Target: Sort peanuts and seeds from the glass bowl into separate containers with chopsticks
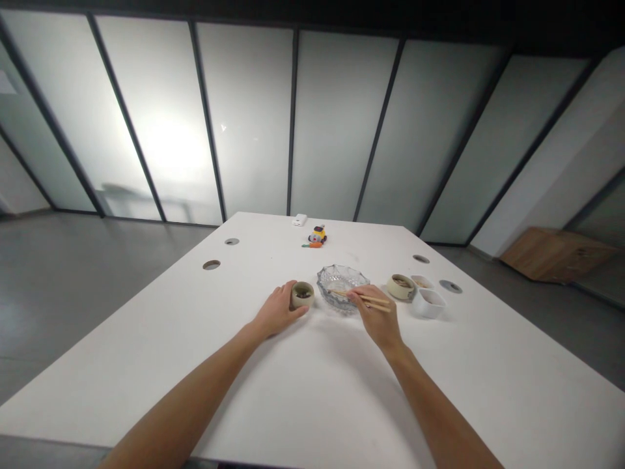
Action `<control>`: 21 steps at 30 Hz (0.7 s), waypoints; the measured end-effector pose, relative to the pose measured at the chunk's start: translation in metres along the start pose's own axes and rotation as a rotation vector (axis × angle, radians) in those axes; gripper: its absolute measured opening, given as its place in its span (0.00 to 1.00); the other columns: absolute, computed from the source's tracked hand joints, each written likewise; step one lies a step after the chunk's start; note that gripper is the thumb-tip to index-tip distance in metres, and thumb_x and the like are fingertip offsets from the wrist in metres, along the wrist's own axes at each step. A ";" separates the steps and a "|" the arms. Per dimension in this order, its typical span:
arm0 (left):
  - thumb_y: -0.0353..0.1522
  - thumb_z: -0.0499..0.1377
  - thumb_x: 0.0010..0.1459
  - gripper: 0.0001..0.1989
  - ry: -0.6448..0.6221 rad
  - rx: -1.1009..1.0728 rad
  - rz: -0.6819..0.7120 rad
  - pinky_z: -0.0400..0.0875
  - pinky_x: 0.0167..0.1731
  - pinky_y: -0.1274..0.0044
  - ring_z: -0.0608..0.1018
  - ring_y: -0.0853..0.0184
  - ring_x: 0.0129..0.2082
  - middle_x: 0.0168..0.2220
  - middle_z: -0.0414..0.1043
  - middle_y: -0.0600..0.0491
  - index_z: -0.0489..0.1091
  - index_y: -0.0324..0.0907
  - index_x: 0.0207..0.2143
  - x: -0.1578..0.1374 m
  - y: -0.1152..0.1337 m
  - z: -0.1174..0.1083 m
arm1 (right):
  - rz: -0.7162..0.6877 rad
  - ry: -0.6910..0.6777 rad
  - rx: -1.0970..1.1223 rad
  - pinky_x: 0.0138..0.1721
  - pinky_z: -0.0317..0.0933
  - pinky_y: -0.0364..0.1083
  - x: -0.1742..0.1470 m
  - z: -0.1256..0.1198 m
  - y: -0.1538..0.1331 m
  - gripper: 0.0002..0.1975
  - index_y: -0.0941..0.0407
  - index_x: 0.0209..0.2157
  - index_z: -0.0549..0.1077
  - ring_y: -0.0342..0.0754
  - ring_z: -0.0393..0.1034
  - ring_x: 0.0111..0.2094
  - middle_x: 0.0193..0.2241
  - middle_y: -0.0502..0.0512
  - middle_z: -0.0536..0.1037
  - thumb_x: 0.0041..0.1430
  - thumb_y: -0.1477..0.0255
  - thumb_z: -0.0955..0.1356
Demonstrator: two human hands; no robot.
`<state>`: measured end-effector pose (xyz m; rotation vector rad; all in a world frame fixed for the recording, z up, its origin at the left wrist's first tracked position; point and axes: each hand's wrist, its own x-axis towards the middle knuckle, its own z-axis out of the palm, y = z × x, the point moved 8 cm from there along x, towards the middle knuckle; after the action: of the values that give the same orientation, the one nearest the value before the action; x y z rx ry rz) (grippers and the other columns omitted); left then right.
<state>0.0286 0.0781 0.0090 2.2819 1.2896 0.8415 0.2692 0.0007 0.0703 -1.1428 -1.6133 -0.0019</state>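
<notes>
One white table point(312, 391) carries a glass bowl point(336, 273); just left of the bowl, the left hand point(279, 310) grips a small cup point(306, 303), while at its right edge the right hand point(378, 320) pinches wooden chopsticks point(375, 299). A steady cup and lightly closed chopstick tips should give clean control.

Held cup point(303, 303) is pale green, chopsticks point(377, 301) tan. Bowl point(342, 280) is clear, facet-patterned. Table point(312, 397) is white, toy point(318, 233) partly yellow, carrot point(316, 245) orange and green.
</notes>
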 end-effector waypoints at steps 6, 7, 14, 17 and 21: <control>0.40 0.66 0.60 0.30 -0.001 -0.003 0.003 0.71 0.56 0.61 0.77 0.49 0.54 0.55 0.75 0.43 0.64 0.44 0.62 0.000 0.004 -0.001 | 0.003 -0.047 0.028 0.40 0.74 0.52 -0.001 0.008 0.005 0.20 0.53 0.34 0.81 0.53 0.78 0.36 0.33 0.57 0.83 0.69 0.53 0.68; 0.40 0.66 0.60 0.30 -0.004 0.001 0.001 0.71 0.56 0.60 0.77 0.49 0.55 0.55 0.75 0.43 0.64 0.44 0.62 0.000 0.004 -0.001 | 0.003 -0.052 0.031 0.40 0.74 0.52 -0.001 0.009 0.005 0.20 0.53 0.34 0.81 0.53 0.78 0.36 0.33 0.57 0.83 0.69 0.53 0.68; 0.41 0.65 0.61 0.30 -0.013 0.023 0.002 0.72 0.55 0.60 0.77 0.48 0.54 0.55 0.75 0.42 0.63 0.43 0.62 -0.001 0.004 0.000 | 0.014 -0.061 0.036 0.39 0.73 0.51 -0.002 0.011 0.010 0.19 0.53 0.33 0.81 0.52 0.78 0.36 0.33 0.56 0.83 0.69 0.54 0.68; 0.40 0.66 0.60 0.30 -0.001 0.010 0.001 0.72 0.55 0.60 0.77 0.49 0.54 0.54 0.75 0.43 0.64 0.44 0.62 0.000 0.002 0.000 | 0.023 -0.053 0.034 0.40 0.73 0.51 -0.002 0.010 0.013 0.19 0.53 0.34 0.80 0.52 0.78 0.35 0.33 0.56 0.83 0.69 0.54 0.68; 0.40 0.66 0.60 0.28 -0.002 -0.003 0.005 0.72 0.55 0.60 0.77 0.49 0.54 0.54 0.76 0.44 0.65 0.45 0.61 0.000 0.002 0.000 | 0.026 -0.043 0.034 0.40 0.74 0.52 -0.001 0.009 0.014 0.20 0.53 0.33 0.80 0.53 0.78 0.35 0.33 0.56 0.83 0.69 0.53 0.68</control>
<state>0.0301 0.0773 0.0105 2.2837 1.2812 0.8425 0.2718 0.0118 0.0583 -1.1445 -1.6299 0.0678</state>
